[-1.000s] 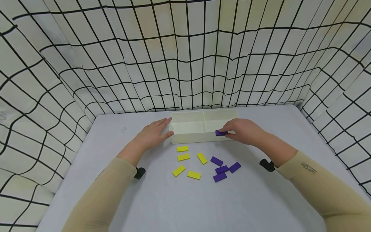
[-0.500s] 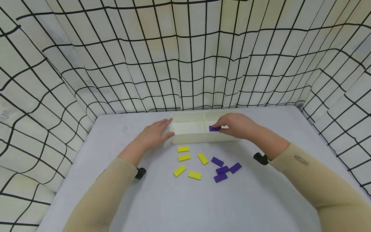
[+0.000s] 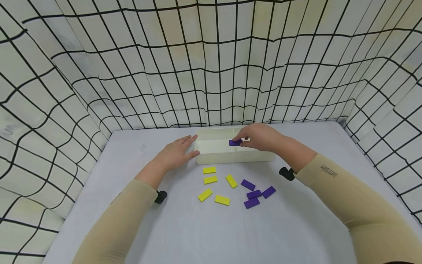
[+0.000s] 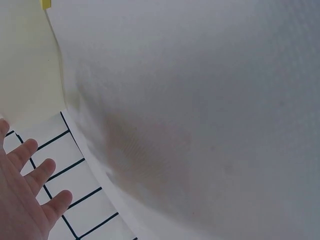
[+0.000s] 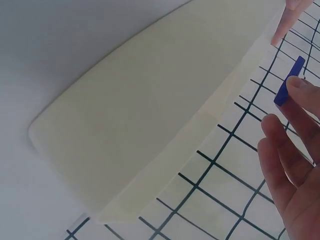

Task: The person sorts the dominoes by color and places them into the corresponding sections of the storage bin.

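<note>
My right hand [image 3: 262,137] pinches a purple rectangular block [image 3: 234,143] between thumb and fingertips, over the divider of a white two-compartment box [image 3: 235,158]. In the right wrist view the same block [image 5: 289,82] shows above the box rim [image 5: 160,170]. My left hand [image 3: 175,152] lies at the box's left end, fingers straight and spread, fingertips right at the rim. The left wrist view shows these spread fingers [image 4: 39,176] with nothing between them. Several yellow blocks [image 3: 222,200] lie on the table in front of the box, and several purple blocks [image 3: 252,203] sit to their right.
A white-covered table [image 3: 211,234] carries everything. Black netting [image 3: 217,69] over white panels rises behind the box and along both sides. Dark wrist cameras [image 3: 160,197] are strapped at the sleeves.
My right hand has carried the purple block leftward and slightly back, from the box's front right rim to over the divider. The left hand has stayed at the left end.
</note>
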Action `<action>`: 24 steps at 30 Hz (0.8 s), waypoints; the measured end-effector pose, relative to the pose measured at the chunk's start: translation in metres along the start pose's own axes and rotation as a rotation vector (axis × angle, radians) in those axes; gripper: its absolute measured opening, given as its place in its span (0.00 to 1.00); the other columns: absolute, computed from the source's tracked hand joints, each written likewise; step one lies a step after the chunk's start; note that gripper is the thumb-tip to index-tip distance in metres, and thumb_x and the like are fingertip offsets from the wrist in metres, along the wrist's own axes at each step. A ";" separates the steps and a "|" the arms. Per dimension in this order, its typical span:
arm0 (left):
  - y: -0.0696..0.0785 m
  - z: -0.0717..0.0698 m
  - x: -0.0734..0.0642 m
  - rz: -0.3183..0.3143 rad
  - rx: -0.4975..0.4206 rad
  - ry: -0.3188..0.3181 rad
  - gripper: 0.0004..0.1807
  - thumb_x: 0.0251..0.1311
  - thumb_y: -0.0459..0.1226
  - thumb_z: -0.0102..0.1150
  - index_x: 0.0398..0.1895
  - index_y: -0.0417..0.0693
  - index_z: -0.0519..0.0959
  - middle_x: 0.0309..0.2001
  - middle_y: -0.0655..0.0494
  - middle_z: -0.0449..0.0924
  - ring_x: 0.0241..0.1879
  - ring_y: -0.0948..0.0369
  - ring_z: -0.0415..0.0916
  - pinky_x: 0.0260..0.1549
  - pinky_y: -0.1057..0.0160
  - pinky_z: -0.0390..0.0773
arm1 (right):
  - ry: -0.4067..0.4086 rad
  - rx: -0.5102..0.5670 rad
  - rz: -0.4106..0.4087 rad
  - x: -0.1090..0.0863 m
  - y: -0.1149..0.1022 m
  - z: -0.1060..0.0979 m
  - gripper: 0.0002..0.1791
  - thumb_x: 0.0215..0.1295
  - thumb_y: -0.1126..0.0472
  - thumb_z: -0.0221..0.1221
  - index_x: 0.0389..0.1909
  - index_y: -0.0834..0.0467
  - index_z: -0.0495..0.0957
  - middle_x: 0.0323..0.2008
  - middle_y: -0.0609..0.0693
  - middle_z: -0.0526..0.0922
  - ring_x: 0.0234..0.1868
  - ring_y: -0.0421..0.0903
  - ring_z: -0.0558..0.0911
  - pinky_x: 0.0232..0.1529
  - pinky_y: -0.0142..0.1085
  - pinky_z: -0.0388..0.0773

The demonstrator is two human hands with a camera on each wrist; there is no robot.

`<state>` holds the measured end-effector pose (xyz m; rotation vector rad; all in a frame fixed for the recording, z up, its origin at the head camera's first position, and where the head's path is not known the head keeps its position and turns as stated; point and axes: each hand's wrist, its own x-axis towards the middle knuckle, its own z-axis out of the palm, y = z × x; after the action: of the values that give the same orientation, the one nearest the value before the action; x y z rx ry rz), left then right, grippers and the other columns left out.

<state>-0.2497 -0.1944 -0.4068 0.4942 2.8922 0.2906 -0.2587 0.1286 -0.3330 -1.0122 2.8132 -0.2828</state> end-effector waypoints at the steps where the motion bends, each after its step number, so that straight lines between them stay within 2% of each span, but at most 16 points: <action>1: 0.000 0.000 0.000 0.000 0.001 0.000 0.43 0.68 0.67 0.38 0.81 0.64 0.44 0.79 0.51 0.47 0.76 0.47 0.47 0.70 0.40 0.53 | -0.006 -0.002 0.004 0.002 -0.001 0.000 0.17 0.66 0.57 0.65 0.55 0.44 0.84 0.49 0.43 0.85 0.51 0.46 0.82 0.50 0.42 0.78; 7: 0.001 0.000 0.000 -0.008 -0.008 -0.005 0.43 0.68 0.67 0.39 0.81 0.64 0.43 0.79 0.51 0.46 0.76 0.47 0.47 0.69 0.39 0.53 | -0.054 0.005 0.044 0.019 -0.008 -0.001 0.17 0.66 0.57 0.65 0.55 0.41 0.84 0.49 0.41 0.85 0.43 0.42 0.80 0.43 0.37 0.79; 12: -0.001 0.002 0.002 -0.024 -0.017 -0.012 0.44 0.66 0.69 0.38 0.80 0.66 0.43 0.79 0.52 0.46 0.76 0.47 0.46 0.69 0.39 0.53 | -0.100 0.018 0.042 0.033 -0.013 -0.001 0.18 0.66 0.57 0.65 0.55 0.40 0.83 0.48 0.41 0.84 0.39 0.43 0.79 0.38 0.35 0.78; 19: -0.001 0.001 0.002 -0.029 -0.023 -0.019 0.44 0.66 0.69 0.39 0.80 0.67 0.43 0.79 0.52 0.46 0.76 0.47 0.47 0.69 0.39 0.54 | -0.157 0.025 0.046 0.052 -0.018 0.001 0.19 0.66 0.55 0.65 0.57 0.39 0.82 0.54 0.40 0.82 0.45 0.43 0.79 0.43 0.38 0.79; 24: 0.000 0.001 0.002 -0.040 -0.031 -0.020 0.45 0.65 0.70 0.39 0.80 0.68 0.43 0.79 0.52 0.46 0.76 0.46 0.47 0.69 0.39 0.54 | -0.183 0.055 0.058 0.065 -0.021 0.004 0.19 0.66 0.56 0.65 0.57 0.40 0.82 0.55 0.40 0.82 0.55 0.45 0.78 0.49 0.41 0.79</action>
<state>-0.2509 -0.1936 -0.4081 0.4311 2.8698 0.3219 -0.2948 0.0706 -0.3369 -0.8947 2.6498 -0.2462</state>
